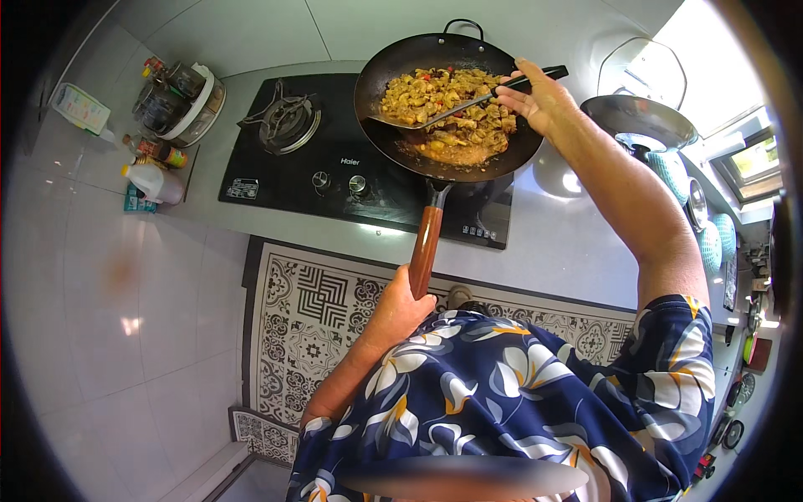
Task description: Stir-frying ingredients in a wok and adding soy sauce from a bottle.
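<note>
A dark wok [464, 53] with a loop at its far side covers the right part of the black gas cooktop [276, 179]. My left hand [401, 307] grips its long brown wooden handle [426, 241] near the end. Chunks of yellowish-brown food [414, 94] with red bits fill the wok's middle, with some sauce on the near side. Above them my right hand [536, 97] holds a spatula [461, 108] by its black handle, fingers loosely around it. The spatula's metal blade reaches over the left of the food. Whatever supports the wok is hidden beneath it.
At left, the other burner [290, 122] bears a metal pot stand. Jars on a white round rack [207, 106] and several bottles [157, 182] stand beyond it. A metal pan or lid [640, 122] and teal patterned bowls [670, 172] are at right. A patterned mat [313, 351] covers the floor.
</note>
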Demonstrator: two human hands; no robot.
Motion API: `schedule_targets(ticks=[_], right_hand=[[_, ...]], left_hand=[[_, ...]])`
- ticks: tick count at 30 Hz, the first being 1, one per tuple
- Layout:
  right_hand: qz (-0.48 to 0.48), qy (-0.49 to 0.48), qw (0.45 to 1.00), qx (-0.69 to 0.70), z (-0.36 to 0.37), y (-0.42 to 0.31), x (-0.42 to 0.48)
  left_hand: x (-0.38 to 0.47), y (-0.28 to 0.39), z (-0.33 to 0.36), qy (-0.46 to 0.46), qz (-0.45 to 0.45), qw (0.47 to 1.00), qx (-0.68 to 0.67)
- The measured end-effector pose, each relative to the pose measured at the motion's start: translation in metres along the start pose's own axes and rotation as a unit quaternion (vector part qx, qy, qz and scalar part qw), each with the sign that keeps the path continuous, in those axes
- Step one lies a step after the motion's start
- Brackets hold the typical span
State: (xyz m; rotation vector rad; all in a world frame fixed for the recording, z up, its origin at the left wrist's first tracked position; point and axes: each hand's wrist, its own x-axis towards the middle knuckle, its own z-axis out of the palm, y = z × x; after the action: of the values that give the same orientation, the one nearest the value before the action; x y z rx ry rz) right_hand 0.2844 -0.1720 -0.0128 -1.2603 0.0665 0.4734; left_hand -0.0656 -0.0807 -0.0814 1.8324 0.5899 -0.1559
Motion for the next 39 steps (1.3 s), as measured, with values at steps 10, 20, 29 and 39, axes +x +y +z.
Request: schedule_targets(ticks=[10,20,29,39], right_hand=[[-0.154,-0.061,0.921,-0.353,-0.021,-0.114,-0.059],[-0.26,-0.026,0.833,-0.488,0.005,-0.087,-0.034],[-0.292,-0.232,0.808,-0.457,-0.008,-0.096,-0.065],[-0.212,-0.099,0.919,-0.318,-0.038,-0.057,0.023]], left_hand=[[0.0,-0.004,-0.002,-0.01,0.003,1.0,-0.003],[-0.002,0.002,0.003,0.002,0.004,1.0,-0.007],[-0.002,-0.003,0.002,0.014,-0.004,1.0,-0.02],[0.0,-0.004,0.007,0.013,0.01,1.0,-0.02]])
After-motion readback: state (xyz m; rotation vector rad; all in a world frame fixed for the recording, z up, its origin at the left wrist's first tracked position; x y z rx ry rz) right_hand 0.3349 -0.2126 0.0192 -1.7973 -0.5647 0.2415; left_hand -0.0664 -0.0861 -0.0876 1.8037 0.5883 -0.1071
